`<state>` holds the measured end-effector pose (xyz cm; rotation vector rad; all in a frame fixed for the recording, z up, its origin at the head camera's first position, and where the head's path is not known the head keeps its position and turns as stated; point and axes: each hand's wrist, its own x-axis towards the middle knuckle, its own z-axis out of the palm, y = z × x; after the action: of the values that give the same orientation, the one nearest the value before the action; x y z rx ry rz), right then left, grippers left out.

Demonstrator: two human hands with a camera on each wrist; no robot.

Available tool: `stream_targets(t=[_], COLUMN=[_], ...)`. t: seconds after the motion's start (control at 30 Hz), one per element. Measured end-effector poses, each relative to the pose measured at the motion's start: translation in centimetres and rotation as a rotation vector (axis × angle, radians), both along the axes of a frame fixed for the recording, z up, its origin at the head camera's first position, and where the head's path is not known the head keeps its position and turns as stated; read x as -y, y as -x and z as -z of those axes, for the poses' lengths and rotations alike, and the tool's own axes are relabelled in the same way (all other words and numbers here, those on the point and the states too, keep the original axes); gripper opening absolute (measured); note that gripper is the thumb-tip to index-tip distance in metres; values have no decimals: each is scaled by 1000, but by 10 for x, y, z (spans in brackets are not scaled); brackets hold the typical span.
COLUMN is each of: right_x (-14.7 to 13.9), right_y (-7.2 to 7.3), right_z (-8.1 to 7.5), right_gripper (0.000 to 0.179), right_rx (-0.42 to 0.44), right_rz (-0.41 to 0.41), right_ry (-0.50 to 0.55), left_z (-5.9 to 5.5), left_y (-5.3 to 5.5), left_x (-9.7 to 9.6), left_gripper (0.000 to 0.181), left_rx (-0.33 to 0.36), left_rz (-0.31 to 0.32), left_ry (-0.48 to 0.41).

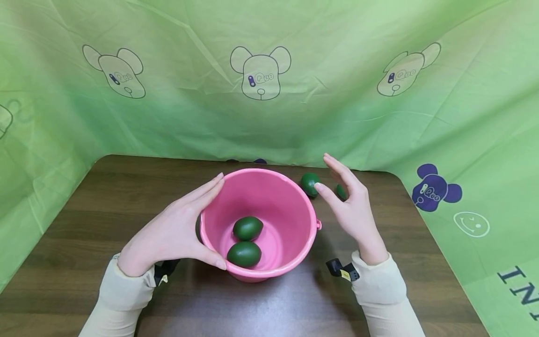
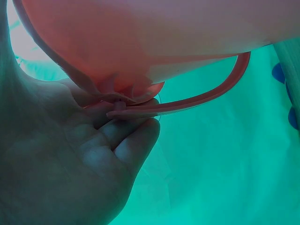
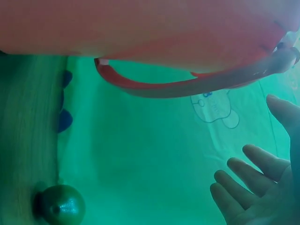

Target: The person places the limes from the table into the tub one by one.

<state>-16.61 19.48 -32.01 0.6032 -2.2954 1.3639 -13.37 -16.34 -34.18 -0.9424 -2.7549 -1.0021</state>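
Note:
A pink bucket (image 1: 290, 206) stands mid-table, its mouth facing up toward me. Inside at the bottom lie two smooth dark green fruits (image 1: 244, 254), egg-shaped like avocados. My left hand (image 1: 172, 229) holds the bucket's left side, fingers along the outside of the rim and thumb at its near edge. In the left wrist view its fingers lie under the rim, by the joint of the bucket's handle (image 2: 201, 101). My right hand (image 1: 353, 206) is apart from the bucket, to its right, with fingers spread and nothing held.
Behind the bucket to the right sits another green fruit (image 1: 309, 184). One more green fruit (image 1: 341, 192) is partly hidden by my right hand. A sliver of dark green (image 1: 198, 229) shows at the bucket's left. Green printed cloth (image 1: 261, 126) walls the wooden table (image 1: 105, 201).

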Motion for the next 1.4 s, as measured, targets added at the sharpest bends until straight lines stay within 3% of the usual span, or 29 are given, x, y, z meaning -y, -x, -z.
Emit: stream_targets(t=[0.4,0.7,1.03,1.4], right_x=[-5,-27,-15,-38], right_y=[8,35,24,59], right_z=[11,46,27,67], right_gripper=[56,64,61,67], right_rx=[59,100,154,207], right_rz=[43,91,107,141], right_ry=[2,-36,-58,-92], left_z=[2,2,3,2], left_y=[-2,-1,1,1], left_x=[0,0,0,0], left_gripper=[142,142,143,142], left_rx=[20,12,0,-4], left_rz=[-8,-4,4,8], left_ry=[-6,-2,-7,-8])
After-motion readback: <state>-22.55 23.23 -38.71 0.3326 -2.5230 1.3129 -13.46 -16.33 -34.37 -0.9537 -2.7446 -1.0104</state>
